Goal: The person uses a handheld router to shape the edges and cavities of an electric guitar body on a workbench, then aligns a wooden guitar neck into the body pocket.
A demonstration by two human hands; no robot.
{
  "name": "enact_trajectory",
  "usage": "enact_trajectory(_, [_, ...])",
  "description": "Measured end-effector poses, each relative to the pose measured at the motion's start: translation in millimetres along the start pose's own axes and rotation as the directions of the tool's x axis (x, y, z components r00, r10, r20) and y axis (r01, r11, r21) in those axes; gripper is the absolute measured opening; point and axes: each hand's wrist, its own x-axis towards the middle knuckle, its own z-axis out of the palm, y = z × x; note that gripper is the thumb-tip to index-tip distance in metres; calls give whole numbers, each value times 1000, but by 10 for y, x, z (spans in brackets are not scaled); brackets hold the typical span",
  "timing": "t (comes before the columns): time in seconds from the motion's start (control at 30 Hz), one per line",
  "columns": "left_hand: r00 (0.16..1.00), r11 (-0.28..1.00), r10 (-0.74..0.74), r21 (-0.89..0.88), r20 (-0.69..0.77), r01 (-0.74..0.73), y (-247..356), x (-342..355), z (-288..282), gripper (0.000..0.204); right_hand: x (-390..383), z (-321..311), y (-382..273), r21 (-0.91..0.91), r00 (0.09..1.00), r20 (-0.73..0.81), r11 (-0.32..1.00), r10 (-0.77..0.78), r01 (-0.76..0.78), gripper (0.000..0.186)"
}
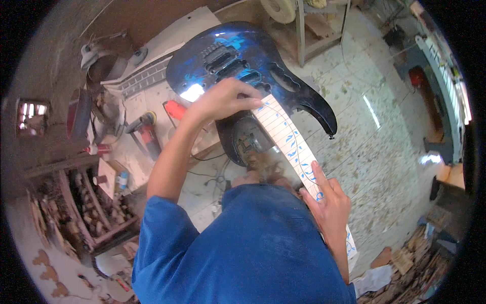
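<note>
A guitar body [253, 48] in glossy dark blue and black, with bright blue patches and pickup cavities, rests on the bench in front of me. A pale guitar neck [286, 134] with blue leaf-and-vine inlays runs from it down toward my right side. My left hand [230, 99] is closed round the neck's body end, its thumb by the edge of the fingerboard; most of its fingers are hidden. Farther down, my right hand [331, 200] grips the neck, its fingers lying along the edge. The neck's far end partly disappears behind my right forearm.
On the bench [167, 48] at left lie a red and black power tool [148, 137] and another red tool [174, 109]. A wooden rack of offcuts [93, 207] stands lower left. Cables [217, 178] trail across the tiled floor [377, 167]. Wood scraps [405, 258] lie at lower right.
</note>
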Motion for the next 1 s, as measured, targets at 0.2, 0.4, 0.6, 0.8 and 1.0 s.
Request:
enact_trajectory(0.2, [999, 1000, 22, 8, -40, -22, -53, -3, 14, 43, 11, 27, 33, 20, 999, -40, 999, -31, 32, 78])
enact_trajectory(0.4, [993, 996, 82, 37, -82, -80, -114, -35, 54, 44, -12, 23, -49, -30, 1000, -14, 999, 17, -18, 75])
enact_trajectory(0.6, [992, 996, 91, 34, -91, -88, -138, -38, 82, 43, -24, -15, -138, -58, 999, -14, 998, 30, -30, 74])
enact_trajectory(0.8, [984, 993, 116, 19, -138, -114, -127, -47, 114, 35, -28, 14, -53, -150, 999, -30, 989, -25, 20, 77])
enact_trajectory(1.0, [970, 983, 180, 10, -165, -181, -161, -28, 187, 34, -30, 33, -25, -130, 997, -51, 991, -49, 42, 77])
